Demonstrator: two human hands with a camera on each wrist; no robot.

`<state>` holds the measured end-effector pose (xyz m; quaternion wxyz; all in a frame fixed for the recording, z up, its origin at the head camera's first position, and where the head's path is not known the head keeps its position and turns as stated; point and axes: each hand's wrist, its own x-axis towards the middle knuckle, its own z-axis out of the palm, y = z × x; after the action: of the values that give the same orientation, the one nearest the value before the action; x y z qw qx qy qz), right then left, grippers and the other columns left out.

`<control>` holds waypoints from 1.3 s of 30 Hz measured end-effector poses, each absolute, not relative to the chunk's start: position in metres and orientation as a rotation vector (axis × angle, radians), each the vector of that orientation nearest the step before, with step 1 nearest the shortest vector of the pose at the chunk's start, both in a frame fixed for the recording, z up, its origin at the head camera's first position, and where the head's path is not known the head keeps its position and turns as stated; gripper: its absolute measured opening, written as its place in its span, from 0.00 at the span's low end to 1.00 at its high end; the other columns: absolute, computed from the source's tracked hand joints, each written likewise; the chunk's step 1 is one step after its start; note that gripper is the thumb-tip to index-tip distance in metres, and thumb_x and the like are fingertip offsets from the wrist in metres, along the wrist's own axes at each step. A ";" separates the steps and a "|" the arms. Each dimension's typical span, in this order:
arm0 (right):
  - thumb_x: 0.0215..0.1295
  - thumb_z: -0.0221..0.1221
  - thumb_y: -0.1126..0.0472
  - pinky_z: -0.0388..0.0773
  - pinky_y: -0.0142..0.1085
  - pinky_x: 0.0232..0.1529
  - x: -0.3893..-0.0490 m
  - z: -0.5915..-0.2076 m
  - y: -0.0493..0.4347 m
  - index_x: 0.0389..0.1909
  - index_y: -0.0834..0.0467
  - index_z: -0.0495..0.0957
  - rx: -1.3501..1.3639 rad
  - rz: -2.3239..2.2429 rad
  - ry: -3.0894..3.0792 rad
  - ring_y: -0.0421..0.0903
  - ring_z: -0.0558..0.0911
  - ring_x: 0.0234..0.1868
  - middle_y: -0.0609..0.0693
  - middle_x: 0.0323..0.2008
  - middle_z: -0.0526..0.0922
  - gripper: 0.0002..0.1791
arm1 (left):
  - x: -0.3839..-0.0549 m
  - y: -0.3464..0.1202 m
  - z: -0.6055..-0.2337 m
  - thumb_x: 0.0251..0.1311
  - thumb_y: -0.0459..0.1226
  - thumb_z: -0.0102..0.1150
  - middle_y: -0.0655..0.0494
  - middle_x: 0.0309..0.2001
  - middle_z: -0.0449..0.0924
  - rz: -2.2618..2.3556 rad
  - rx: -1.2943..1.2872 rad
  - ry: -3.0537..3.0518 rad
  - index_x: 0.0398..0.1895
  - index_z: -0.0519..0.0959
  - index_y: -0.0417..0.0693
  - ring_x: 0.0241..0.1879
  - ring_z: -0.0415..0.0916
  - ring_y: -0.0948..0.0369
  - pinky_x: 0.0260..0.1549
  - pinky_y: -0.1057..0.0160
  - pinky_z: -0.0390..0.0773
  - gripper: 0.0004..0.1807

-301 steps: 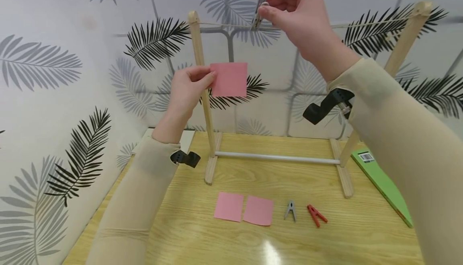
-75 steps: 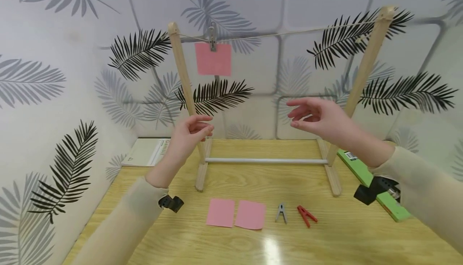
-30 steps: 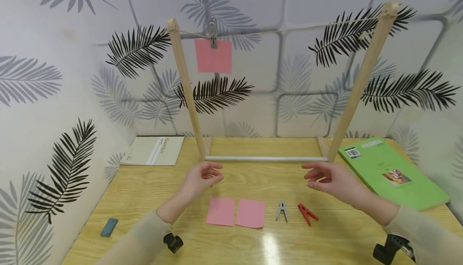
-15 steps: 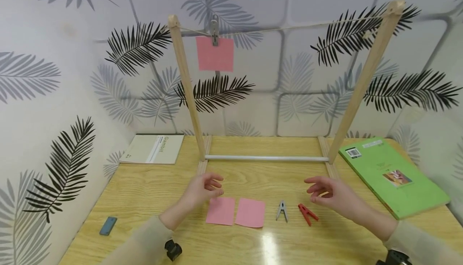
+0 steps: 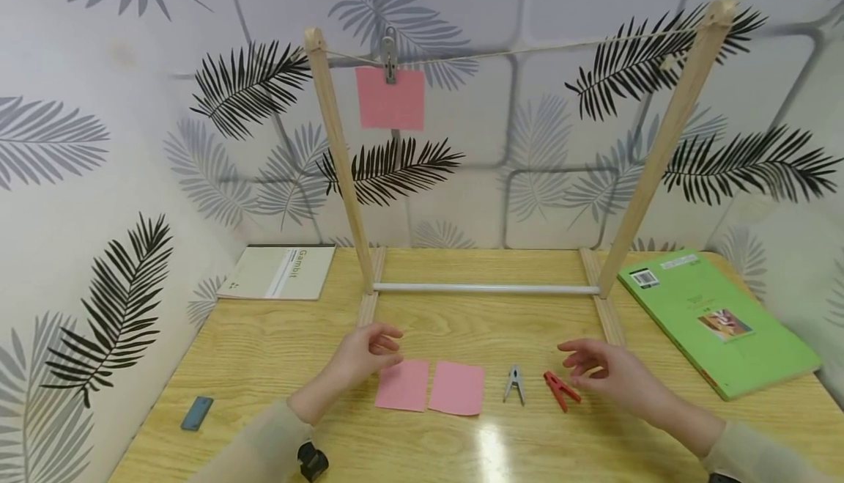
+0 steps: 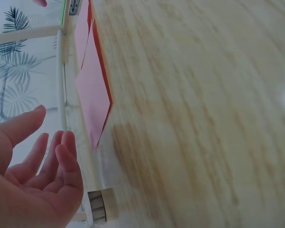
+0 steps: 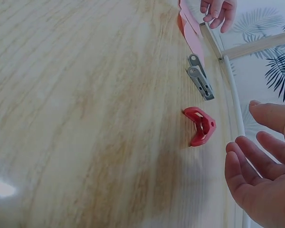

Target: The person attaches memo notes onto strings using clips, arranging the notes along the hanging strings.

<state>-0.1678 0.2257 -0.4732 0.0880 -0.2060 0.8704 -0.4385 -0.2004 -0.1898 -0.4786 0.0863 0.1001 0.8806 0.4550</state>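
My left hand [image 5: 365, 355] hovers at the upper left corner of a pink sticky note [image 5: 402, 385], its fingers loosely curved around nothing. In the left wrist view a gap shows between those fingers and the paper. A second pink sticky note [image 5: 456, 389] lies alongside. Just right of a red clothespin [image 5: 562, 391] is my right hand [image 5: 616, 377], relaxed and holding nothing; the right wrist view shows it apart from the pin. Between the notes and the red pin lies a grey clothespin [image 5: 514, 385]. Another grey clothespin [image 5: 390, 61] clips a pink sticky note [image 5: 392, 105] to the string.
A wooden frame with a left post [image 5: 339, 153] and right post [image 5: 666, 146] carries the string [image 5: 527, 50]; a white bar [image 5: 488, 289] joins its feet. A notebook [image 5: 280, 273], a green book [image 5: 719, 322] and a small blue-grey block [image 5: 197, 413] lie around it.
Ten seconds ago my left hand held a pink sticky note and my right a grey clothespin at the string. The note now hangs clipped there, and both hands, emptied, have come down to the table.
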 end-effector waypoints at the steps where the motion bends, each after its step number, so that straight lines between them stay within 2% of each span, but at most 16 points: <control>1: 0.61 0.66 0.67 0.82 0.30 0.41 -0.167 -0.474 0.226 0.58 0.70 0.74 -0.614 -1.302 2.593 0.37 0.82 0.39 0.58 0.43 0.84 0.25 | -0.200 -0.190 -0.479 0.57 0.32 0.69 0.48 0.41 0.85 1.354 0.294 2.627 0.51 0.80 0.39 0.39 0.82 0.56 0.35 0.63 0.83 0.18; 15: 0.59 0.69 0.62 0.83 0.30 0.38 -0.162 -0.484 0.229 0.58 0.68 0.75 -0.640 -1.263 2.623 0.35 0.82 0.38 0.56 0.42 0.85 0.27 | -0.199 -0.195 -0.483 0.50 0.29 0.73 0.48 0.42 0.85 1.289 0.230 2.670 0.48 0.81 0.40 0.36 0.80 0.59 0.37 0.63 0.81 0.20; 24: 0.54 0.72 0.58 0.81 0.30 0.37 -0.159 -0.490 0.231 0.56 0.64 0.77 -0.673 -1.176 2.698 0.32 0.80 0.38 0.48 0.39 0.84 0.29 | -0.201 -0.199 -0.491 0.47 0.29 0.75 0.48 0.42 0.85 1.284 0.243 2.677 0.47 0.81 0.39 0.35 0.80 0.59 0.36 0.64 0.81 0.22; 32: 0.52 0.73 0.49 0.78 0.28 0.40 -0.153 -0.498 0.231 0.59 0.58 0.76 -0.587 -1.090 2.695 0.30 0.77 0.39 0.42 0.40 0.82 0.34 | -0.200 -0.195 -0.499 0.45 0.29 0.76 0.53 0.34 0.81 1.208 0.307 2.717 0.43 0.82 0.41 0.29 0.71 0.63 0.29 0.70 0.72 0.20; 39: 0.50 0.73 0.46 0.78 0.28 0.42 -0.150 -0.500 0.229 0.58 0.59 0.77 -0.645 -1.069 2.746 0.29 0.76 0.40 0.39 0.39 0.81 0.36 | -0.202 -0.196 -0.501 0.46 0.29 0.76 0.54 0.34 0.80 1.200 0.293 2.711 0.43 0.82 0.42 0.28 0.69 0.63 0.28 0.70 0.71 0.19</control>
<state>-0.1496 0.2289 -0.4998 0.0624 -0.2134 0.9085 -0.3538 -0.2016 -0.1956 -0.5007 0.0812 0.0980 0.9070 0.4015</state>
